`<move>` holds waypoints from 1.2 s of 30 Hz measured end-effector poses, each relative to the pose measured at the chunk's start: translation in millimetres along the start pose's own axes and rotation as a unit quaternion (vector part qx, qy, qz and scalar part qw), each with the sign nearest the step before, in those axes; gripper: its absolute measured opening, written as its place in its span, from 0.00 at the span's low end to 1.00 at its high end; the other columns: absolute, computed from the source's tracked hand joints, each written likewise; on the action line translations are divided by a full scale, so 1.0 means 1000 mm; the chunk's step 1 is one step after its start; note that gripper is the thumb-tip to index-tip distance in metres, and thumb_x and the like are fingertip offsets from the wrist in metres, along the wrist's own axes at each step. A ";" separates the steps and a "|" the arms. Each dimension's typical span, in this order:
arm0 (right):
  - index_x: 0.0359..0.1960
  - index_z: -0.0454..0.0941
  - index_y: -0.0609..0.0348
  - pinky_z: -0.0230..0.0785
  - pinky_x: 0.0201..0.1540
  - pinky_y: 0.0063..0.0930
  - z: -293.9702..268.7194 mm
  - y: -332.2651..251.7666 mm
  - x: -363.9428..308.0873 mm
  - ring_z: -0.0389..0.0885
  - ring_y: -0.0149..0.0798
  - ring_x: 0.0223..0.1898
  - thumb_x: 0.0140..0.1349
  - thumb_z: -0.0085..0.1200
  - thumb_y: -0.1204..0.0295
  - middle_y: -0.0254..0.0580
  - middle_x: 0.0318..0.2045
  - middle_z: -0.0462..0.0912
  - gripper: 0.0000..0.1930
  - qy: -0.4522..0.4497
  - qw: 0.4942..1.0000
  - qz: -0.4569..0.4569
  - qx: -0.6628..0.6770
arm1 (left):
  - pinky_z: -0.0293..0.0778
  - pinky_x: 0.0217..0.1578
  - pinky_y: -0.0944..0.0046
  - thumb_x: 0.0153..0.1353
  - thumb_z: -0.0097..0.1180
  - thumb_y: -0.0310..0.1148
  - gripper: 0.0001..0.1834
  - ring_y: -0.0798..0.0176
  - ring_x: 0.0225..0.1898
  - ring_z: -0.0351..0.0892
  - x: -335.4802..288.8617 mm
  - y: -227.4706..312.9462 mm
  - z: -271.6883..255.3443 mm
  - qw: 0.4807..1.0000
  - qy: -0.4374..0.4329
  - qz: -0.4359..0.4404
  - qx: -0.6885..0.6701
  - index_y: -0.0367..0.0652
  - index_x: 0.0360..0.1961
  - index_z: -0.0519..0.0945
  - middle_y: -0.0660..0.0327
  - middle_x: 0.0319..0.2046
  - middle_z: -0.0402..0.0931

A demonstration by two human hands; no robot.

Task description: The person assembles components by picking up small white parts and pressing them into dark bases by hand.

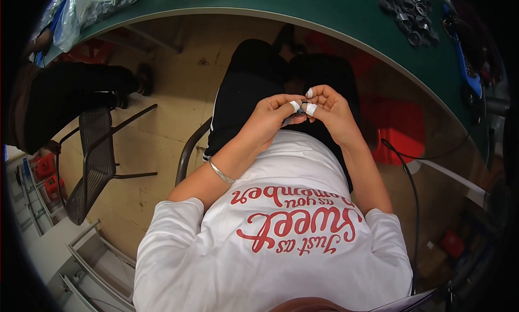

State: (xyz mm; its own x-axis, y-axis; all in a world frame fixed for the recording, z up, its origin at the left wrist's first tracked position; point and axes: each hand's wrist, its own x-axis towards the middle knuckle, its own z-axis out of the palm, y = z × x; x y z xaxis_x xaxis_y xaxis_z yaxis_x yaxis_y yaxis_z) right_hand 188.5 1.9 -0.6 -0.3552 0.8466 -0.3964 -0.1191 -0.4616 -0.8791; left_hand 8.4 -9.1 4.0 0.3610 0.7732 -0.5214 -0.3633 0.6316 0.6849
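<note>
Over my lap, both hands meet and pinch a small dark grey part [301, 111]. White tape wraps some of my fingertips. My left hand [266, 119] grips the part from the left, with thumb and fingers pressed together around it. From the right, my right hand [336, 117] closes its taped thumb and fingers on the same part. The fingers cover most of it, so its exact kind cannot be made out.
A green-topped table [303, 4] curves ahead of me. On its right lies a heap of black ring-like parts [412, 12]; clear plastic bags [81, 14] lie at its left. A red stool [397, 129] stands right, a dark chair [97, 155] left, beside another person's legs [81, 95].
</note>
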 end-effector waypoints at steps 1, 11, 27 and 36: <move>0.41 0.72 0.62 0.70 0.36 0.17 0.004 0.002 -0.001 0.76 0.25 0.33 0.58 0.55 0.81 0.35 0.34 0.78 0.10 0.018 0.998 -0.057 -0.030 | 0.77 0.44 0.70 0.66 0.50 0.32 0.14 0.68 0.40 0.79 0.000 0.001 0.001 1.000 0.000 -0.001 0.000 0.33 0.46 0.77 0.58 0.38 0.79; 0.39 0.73 0.64 0.72 0.31 0.29 0.015 -0.015 -0.012 0.78 0.38 0.30 0.52 0.57 0.82 0.43 0.31 0.77 0.11 0.075 0.855 -0.315 -0.406 | 0.60 0.19 0.77 0.65 0.53 0.36 0.12 0.77 0.25 0.68 0.000 0.006 -0.008 0.996 -0.038 -0.082 -0.027 0.39 0.42 0.77 0.66 0.28 0.73; 0.42 0.72 0.65 0.73 0.42 0.26 0.013 -0.014 -0.011 0.80 0.35 0.37 0.57 0.53 0.81 0.41 0.36 0.80 0.11 0.106 0.943 -0.213 -0.234 | 0.62 0.23 0.78 0.55 0.63 0.25 0.18 0.77 0.27 0.68 -0.005 0.006 -0.001 0.973 0.027 0.167 0.157 0.41 0.49 0.78 0.72 0.27 0.69; 0.43 0.72 0.61 0.71 0.43 0.21 0.008 -0.011 -0.010 0.79 0.29 0.37 0.63 0.51 0.77 0.40 0.35 0.80 0.08 0.010 0.990 -0.045 0.135 | 0.69 0.31 0.70 0.51 0.61 0.22 0.19 0.69 0.28 0.70 -0.001 -0.002 -0.008 0.853 -0.005 0.370 0.368 0.41 0.47 0.79 0.64 0.26 0.70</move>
State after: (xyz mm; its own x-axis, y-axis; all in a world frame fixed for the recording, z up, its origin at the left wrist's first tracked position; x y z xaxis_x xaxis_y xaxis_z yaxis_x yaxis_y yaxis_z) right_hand 185.5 -3.0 15.4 -0.3129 0.8917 -0.3270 -0.3932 -0.4350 -0.8100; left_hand 2.3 -10.5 -1.3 0.2747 0.9416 0.1949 0.1419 -0.2402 0.9603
